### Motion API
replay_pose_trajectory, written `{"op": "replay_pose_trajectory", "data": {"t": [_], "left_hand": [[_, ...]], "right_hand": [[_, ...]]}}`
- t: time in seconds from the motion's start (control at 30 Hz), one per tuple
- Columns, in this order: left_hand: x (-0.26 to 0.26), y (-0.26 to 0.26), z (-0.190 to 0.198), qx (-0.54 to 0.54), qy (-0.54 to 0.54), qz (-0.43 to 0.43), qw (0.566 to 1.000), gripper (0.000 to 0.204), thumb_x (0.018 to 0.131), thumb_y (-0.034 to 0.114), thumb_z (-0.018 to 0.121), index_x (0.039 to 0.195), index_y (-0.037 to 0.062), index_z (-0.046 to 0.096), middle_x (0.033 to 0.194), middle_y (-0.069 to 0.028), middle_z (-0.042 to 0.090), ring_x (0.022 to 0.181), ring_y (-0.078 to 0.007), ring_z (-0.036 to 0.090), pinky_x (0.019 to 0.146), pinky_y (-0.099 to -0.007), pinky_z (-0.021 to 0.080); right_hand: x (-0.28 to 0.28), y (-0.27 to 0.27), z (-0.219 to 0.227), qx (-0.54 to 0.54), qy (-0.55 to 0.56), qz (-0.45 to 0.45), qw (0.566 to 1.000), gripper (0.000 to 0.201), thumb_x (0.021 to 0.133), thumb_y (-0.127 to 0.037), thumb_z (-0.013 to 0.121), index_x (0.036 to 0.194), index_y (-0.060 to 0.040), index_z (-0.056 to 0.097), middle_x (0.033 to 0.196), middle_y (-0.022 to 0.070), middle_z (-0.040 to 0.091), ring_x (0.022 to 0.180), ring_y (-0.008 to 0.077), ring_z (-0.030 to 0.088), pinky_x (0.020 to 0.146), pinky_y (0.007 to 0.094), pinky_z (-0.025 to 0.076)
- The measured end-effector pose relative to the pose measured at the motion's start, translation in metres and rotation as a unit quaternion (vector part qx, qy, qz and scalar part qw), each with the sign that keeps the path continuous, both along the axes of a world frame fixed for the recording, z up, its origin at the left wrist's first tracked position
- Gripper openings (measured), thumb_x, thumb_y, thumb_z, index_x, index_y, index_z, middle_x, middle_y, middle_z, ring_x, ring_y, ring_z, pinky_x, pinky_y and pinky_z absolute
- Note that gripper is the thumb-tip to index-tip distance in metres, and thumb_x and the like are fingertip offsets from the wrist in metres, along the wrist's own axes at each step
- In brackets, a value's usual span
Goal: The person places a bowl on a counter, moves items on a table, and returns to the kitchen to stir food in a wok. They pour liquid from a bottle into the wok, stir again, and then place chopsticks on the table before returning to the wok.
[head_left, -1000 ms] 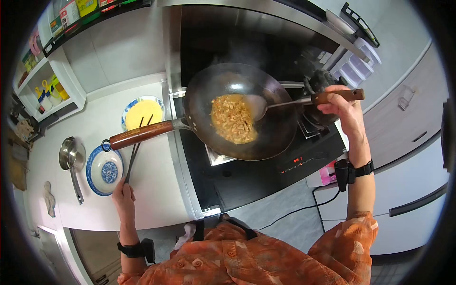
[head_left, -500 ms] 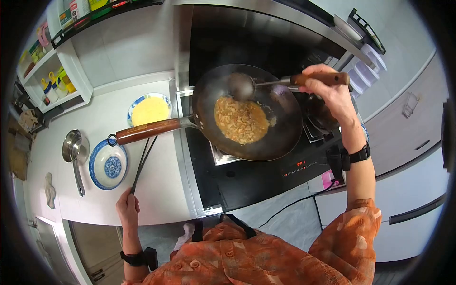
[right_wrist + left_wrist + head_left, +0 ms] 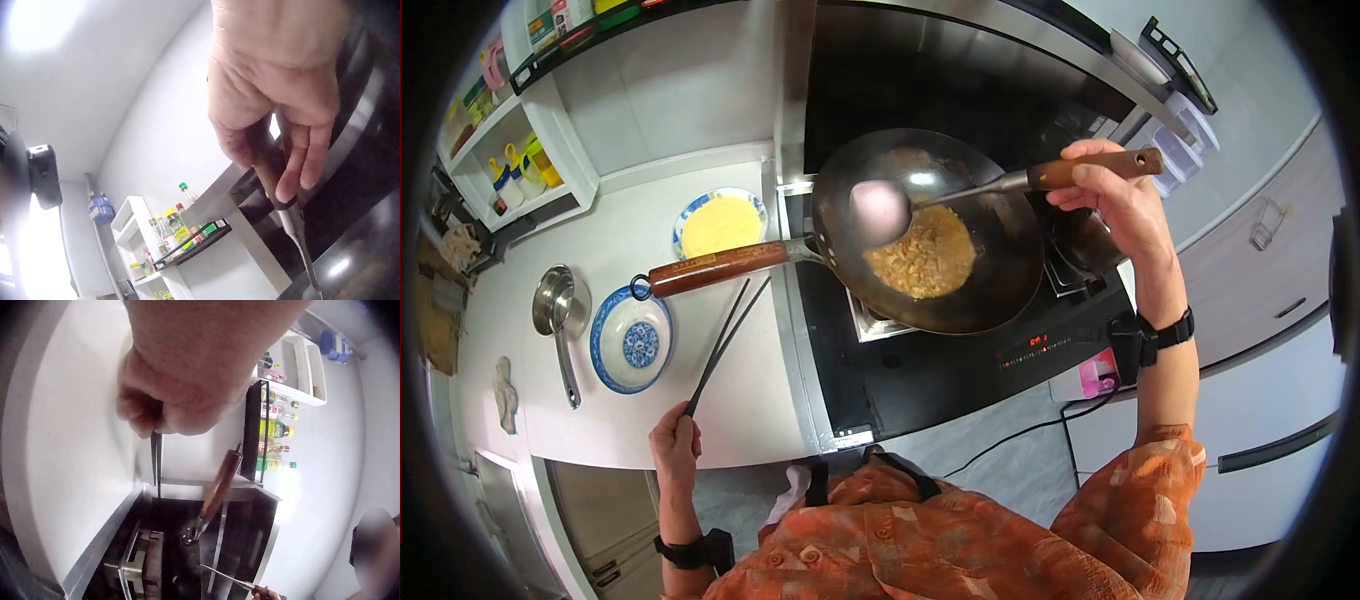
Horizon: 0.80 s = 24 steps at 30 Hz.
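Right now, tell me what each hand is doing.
Left hand: grips a pair of long dark chopsticks over the counter.
Right hand: grips the ladle by its wooden handle, bowl over the wok.

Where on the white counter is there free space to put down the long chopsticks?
Bare counter lies below the wok handle, between the blue-patterned bowl and the stove edge. More lies behind the yellow egg dish. Crowded: the strip holding bowl and metal ladle.

No text can be read for certain. Small red digits glow on the black glass cooktop panel (image 3: 1034,343), lower right of the wok, too small to make out. Labels on the bottles on the white wall shelf (image 3: 273,430) are blurred.
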State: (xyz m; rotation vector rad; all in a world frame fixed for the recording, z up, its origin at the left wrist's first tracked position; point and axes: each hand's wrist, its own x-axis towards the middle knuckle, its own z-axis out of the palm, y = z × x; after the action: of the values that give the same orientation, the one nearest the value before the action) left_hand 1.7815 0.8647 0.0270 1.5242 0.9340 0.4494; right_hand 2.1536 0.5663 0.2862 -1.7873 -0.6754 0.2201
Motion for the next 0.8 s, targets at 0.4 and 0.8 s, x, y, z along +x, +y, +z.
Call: {"op": "replay_pose_trajectory", "data": {"t": [0.4,0.8], "left_hand": [[-0.032,0.001,0.015,-0.114,-0.008,-0.080,0.990,0.021,0.085,0.004,0.047,0.100,-0.0057,0.058,0.060,-0.0042,0.053,0.042,-0.0081,0.043,0.038,-0.0204,0.032],[0.011,-0.043,0.066,-0.187,-0.144,-0.098,0.967,0.023,0.086,0.008,0.054,0.104,-0.0057,0.056,0.065,-0.0080,0.055,0.044,-0.0110,0.045,0.040,-0.0203,0.033]], "right_hand": [[-0.051,-0.006,-0.024,-0.198,-0.410,0.135,0.880,0.028,0.067,0.004,0.063,0.093,-0.0052,0.060,0.090,0.0107,0.057,0.079,0.0243,0.060,0.071,0.0298,0.050],[-0.121,0.012,-0.109,-0.335,-0.431,0.230,0.806,0.030,0.069,-0.010,0.057,0.099,-0.0098,0.061,0.100,0.0122,0.051,0.090,0.0254,0.054,0.075,0.0351,0.044]]}}
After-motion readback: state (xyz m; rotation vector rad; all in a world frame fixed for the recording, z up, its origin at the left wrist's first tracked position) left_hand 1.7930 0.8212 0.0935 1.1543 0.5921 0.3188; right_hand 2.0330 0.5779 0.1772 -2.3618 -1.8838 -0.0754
